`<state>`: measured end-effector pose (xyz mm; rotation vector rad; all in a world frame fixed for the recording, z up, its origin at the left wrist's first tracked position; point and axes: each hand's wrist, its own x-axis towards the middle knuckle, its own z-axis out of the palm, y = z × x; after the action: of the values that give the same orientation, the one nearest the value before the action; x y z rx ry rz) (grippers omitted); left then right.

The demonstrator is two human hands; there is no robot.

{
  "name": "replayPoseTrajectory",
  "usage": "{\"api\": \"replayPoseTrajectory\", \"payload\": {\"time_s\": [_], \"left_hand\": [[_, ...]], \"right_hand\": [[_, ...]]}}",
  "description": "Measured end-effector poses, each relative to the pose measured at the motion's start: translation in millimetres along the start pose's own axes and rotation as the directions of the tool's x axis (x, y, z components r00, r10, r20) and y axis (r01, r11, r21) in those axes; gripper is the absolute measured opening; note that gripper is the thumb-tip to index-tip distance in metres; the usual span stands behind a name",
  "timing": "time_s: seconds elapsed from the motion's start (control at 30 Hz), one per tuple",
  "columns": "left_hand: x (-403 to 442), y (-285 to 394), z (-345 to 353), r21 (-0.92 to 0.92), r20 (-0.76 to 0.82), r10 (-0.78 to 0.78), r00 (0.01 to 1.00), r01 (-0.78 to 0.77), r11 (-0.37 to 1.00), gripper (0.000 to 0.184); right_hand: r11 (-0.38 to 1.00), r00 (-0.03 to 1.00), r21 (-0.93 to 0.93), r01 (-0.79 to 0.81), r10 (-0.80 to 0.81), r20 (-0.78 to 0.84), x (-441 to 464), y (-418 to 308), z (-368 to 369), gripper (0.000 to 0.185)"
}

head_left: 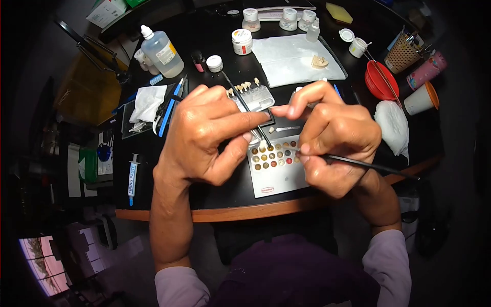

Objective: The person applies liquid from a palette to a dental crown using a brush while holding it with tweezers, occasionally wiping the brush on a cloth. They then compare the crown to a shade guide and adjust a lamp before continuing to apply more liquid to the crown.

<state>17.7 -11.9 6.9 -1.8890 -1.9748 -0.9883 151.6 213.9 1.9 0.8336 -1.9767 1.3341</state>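
Observation:
My left hand (204, 133) is closed, thumb and index finger pinching close to a thin black-handled tool (238, 97) that slants down toward the palette. A small whitish tooth-shaped piece (262, 145) shows just below these fingers; its exact hold is partly hidden. My right hand (335, 135) is closed around a slim brush (376, 166), its dark handle pointing right and its tip toward the left hand. Under both hands lies a white palette (276, 185) with rows of wells (273, 163) in brown, grey, cream and red. Behind the left fingers stands a clear holder (263, 100) with several tooth-shaped pieces.
A firing paste syringe (133, 179) lies at left, below a tray with tissue (148, 102). A clear bottle (162, 53), jars (242, 42) and white sheets (299, 59) bearing a dental model (319, 62) stand behind. A red bowl (381, 81) and cup (422, 99) are at right.

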Motion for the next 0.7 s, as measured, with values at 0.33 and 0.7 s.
{"api": "replayPoseTrajectory", "payload": {"time_s": [0.33, 0.7], "left_hand": [[-5.8, -12.6, -6.3, 0.039, -0.088, -0.029, 0.996, 0.033, 0.999, 0.040], [-6.3, -11.9, -2.1, 0.037, -0.110, -0.004, 0.994, 0.008, 0.999, 0.039]], "right_hand": [[0.935, 0.955, -0.287, -0.210, 0.259, 0.145, -23.0, 13.6, 7.1, 0.015], [0.903, 0.950, -0.390, -0.182, 0.264, 0.166, -25.5, 15.6, 20.7, 0.014]]}}
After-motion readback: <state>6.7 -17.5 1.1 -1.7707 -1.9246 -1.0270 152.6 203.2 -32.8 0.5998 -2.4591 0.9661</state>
